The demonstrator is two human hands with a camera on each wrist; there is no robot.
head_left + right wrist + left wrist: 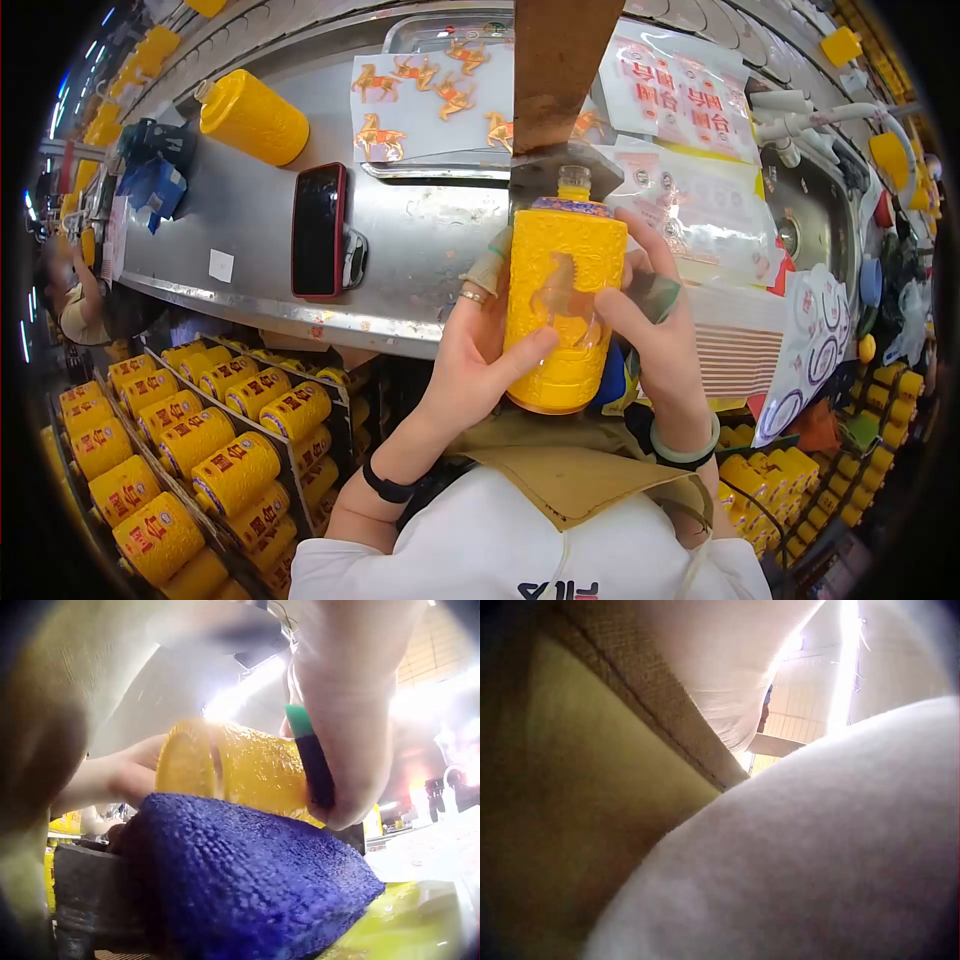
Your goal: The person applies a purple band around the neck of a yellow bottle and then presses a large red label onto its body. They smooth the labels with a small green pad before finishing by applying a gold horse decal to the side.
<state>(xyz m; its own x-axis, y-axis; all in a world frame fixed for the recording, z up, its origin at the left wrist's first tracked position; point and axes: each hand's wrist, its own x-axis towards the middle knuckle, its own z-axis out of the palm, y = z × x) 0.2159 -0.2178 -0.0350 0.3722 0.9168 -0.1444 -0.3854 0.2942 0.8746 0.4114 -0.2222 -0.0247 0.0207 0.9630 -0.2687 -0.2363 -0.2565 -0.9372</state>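
Note:
A yellow embossed bottle (535, 375) with a clear glass neck stands toward the top of the head view, held between both hands. On its front lies a gold-brown horse decal (558, 280). My left hand (475, 355) grips the bottle's left side, its thumb across the front below the decal. My right hand (655, 330) holds the other side, thumb pressing the decal's right edge. A dark green flat piece (657, 298) sticks out at the right fingers; the right wrist view shows it as a green-and-black strip (311, 754). Only clothing and skin fill the left wrist view.
Sheets of horse decals (400, 115) lie on a tray behind. A phone (319, 230) and another yellow bottle (255, 118) stand on the metal bench (420, 240). Printed sheets (690, 205) cover the right side. A blue cloth-covered pad (247, 877) sits beneath the bottle; crates of bottles (235, 470) stand lower left.

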